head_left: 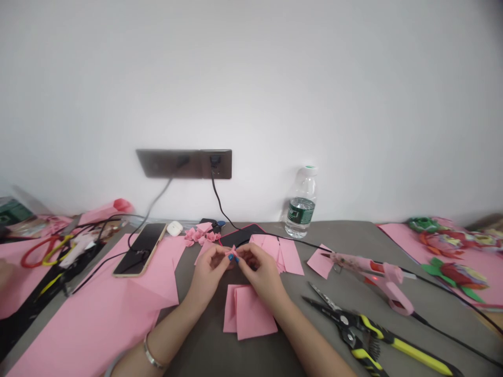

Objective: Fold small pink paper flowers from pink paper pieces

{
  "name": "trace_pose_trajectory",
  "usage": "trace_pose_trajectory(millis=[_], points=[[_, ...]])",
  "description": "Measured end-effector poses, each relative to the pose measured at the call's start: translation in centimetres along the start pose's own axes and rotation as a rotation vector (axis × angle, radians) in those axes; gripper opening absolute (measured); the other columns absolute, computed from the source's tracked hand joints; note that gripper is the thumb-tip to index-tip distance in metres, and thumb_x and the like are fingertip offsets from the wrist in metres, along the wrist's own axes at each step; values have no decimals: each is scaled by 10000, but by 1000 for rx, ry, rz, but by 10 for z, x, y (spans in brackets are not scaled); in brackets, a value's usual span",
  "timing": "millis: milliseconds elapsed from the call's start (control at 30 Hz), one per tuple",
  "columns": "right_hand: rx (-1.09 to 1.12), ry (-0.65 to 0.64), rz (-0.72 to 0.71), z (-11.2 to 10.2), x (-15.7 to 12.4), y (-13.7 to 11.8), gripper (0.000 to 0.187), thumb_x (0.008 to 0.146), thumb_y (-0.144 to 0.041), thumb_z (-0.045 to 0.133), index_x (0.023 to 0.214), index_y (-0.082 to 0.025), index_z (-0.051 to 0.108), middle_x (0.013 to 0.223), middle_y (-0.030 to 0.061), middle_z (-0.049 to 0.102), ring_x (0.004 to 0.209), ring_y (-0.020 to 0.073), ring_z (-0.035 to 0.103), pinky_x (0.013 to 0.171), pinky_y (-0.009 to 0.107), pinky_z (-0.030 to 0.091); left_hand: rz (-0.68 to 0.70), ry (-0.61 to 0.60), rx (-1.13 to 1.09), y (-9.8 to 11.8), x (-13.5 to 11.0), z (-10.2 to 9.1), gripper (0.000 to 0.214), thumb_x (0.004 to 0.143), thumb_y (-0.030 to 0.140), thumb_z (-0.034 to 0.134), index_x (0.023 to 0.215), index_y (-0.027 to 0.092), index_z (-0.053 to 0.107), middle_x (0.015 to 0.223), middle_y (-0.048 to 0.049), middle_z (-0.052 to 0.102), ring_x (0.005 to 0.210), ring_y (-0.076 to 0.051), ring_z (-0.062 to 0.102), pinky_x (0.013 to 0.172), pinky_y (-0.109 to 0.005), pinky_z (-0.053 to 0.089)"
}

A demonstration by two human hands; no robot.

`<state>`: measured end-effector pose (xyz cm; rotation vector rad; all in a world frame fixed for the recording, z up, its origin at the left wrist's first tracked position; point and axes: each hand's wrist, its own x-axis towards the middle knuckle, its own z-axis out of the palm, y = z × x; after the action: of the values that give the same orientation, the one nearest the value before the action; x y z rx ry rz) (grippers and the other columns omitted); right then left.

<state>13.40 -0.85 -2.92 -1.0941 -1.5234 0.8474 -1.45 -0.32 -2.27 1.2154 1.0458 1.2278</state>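
Between the fingertips of both hands is a small folded piece of pink paper [233, 252]. My left hand [212, 262] pinches it from the left, and my right hand [257, 265] pinches it from the right. Fingers cover most of the piece, so its exact shape is hard to make out. Folded pink paper squares [253, 314] lie on the grey table just below the hands. Behind the left hand sits a heap of small folded pink pieces [199, 234]. More pink paper squares [291, 256] are spread behind the right hand.
To the right lie a pink glue gun [387, 277] with its cord and yellow-handled pliers [349, 327]. A water bottle [302, 204] stands by the wall. On the left, a phone [142, 248] rests on large pink sheets [106, 319], near scissors [43, 252]. Paper flowers [458, 275] lie far right.
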Motion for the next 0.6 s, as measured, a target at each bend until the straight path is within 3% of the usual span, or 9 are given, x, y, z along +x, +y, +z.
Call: trace_pose_trajectory(millis=[300,600], points=[[40,-33,33,1,-1,1,95,827,-195,513,877,-199,593,790,37,663,678,174,645,610,281,510,76,-21,174,4,-3,0,186,816,338,644,893,173,686,905,-61,698,795,-194,674,672,-276,569],[-4,-42,28,1,-4,-1,39,833,-188,517,828,-226,509,710,-10,590,609,148,585,552,252,454,131,-73,235,4,-2,1,99,814,255,618,851,187,679,883,-48,696,843,-191,661,753,-262,533]])
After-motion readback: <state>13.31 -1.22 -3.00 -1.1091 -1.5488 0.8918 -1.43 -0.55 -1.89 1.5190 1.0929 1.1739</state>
